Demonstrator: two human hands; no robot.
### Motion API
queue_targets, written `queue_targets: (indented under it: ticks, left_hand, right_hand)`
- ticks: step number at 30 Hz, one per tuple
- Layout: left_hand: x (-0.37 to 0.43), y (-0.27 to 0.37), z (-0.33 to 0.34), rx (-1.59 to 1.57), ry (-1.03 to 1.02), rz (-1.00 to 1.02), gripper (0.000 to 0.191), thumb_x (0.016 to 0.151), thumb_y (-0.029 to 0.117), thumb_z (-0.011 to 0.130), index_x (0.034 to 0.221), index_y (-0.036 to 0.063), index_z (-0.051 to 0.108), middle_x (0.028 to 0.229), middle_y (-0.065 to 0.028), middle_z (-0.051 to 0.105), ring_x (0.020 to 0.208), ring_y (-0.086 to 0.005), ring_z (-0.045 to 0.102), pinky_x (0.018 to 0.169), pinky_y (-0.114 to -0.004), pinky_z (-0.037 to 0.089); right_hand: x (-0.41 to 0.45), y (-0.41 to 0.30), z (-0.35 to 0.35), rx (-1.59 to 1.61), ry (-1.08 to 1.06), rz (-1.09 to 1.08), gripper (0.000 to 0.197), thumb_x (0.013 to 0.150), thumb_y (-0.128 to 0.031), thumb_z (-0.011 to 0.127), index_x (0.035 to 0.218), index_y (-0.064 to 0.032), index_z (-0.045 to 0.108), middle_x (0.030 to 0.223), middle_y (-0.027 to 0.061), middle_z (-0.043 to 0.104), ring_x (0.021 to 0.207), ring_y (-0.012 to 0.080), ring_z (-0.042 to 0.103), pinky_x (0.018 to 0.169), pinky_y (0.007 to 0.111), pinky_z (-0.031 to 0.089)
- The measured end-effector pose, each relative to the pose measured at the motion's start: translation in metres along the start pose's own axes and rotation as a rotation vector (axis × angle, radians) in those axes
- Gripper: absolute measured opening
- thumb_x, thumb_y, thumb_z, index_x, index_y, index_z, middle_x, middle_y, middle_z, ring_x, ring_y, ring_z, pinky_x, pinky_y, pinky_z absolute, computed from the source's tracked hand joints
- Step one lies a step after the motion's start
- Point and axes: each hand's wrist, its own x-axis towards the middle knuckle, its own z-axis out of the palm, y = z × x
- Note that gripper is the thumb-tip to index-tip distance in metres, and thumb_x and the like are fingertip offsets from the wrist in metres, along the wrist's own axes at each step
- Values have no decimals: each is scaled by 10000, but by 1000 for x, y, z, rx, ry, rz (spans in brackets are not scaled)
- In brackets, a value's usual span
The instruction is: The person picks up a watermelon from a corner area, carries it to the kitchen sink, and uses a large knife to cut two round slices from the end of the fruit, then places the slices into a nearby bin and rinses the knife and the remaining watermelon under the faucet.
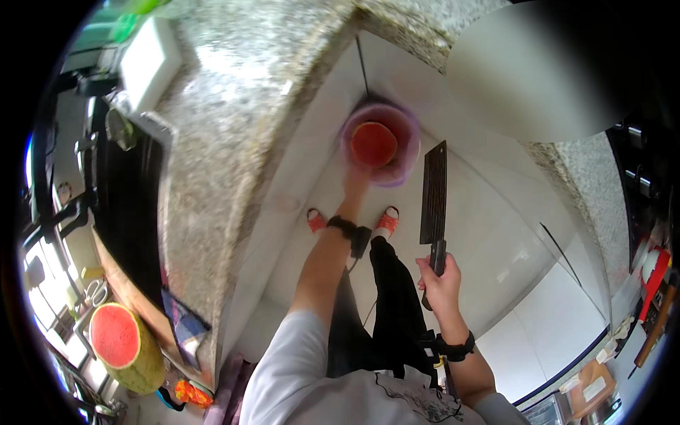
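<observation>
My left hand reaches over a purple plastic bin on the floor and is blurred. At its fingers, over the bin's opening, is a round red-fleshed piece of watermelon; whether the fingers grip it cannot be made out. My right hand is closed around the black handle of a cleaver, whose dark, wide blade points away from me, to the right of the bin. A large cut watermelon with its red face exposed lies at the lower left, beside a wooden board.
A granite countertop runs along the left, with a white block on it and a dark sink beside it. Scissors lie near the board. A blurred pale round object covers the upper right. My feet stand just short of the bin.
</observation>
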Motion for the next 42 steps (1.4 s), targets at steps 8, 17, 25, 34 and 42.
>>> queue_targets:
  ticks: [8,17,25,34,42]
  left_hand:
    - [-217,63,-238,-390,11,85,119,769,126,640,861,51,632,736,-56,644,711,-113,603,652,-276,477]
    - [-473,25,-491,-708,375,254,96,749,51,646,831,7,621,741,-64,642,670,-98,599,621,-241,477]
    - [-542,-122,-635,-844,922,158,303,790,98,610,1069,5,537,651,-4,543,576,-53,489,533,-212,410]
    - [-532,-245,-736,-1583,947,-133,726,806,123,549,1389,104,117,729,-38,552,559,-95,491,528,-239,436]
    - [-498,-278,-746,-2085,1079,147,589,839,140,500,1332,273,205,914,-34,523,710,-151,508,645,-334,458]
  right_hand:
    - [-161,-67,9,-62,-255,-187,173,807,-98,616,885,7,502,736,50,595,471,68,502,429,211,417]
    - [-398,-102,35,-378,-428,-460,212,817,-107,590,938,-8,447,783,97,609,458,77,480,422,216,404]
    - [-495,-70,84,-292,-362,-560,219,799,-86,579,964,-2,462,724,79,573,444,80,463,406,213,378]
    - [-543,-65,213,-447,-693,-570,211,798,-72,602,952,16,489,708,84,590,443,77,479,397,214,372]
    - [-533,-66,310,-614,-899,-611,178,770,-70,597,905,9,512,673,66,596,438,71,493,390,217,386]
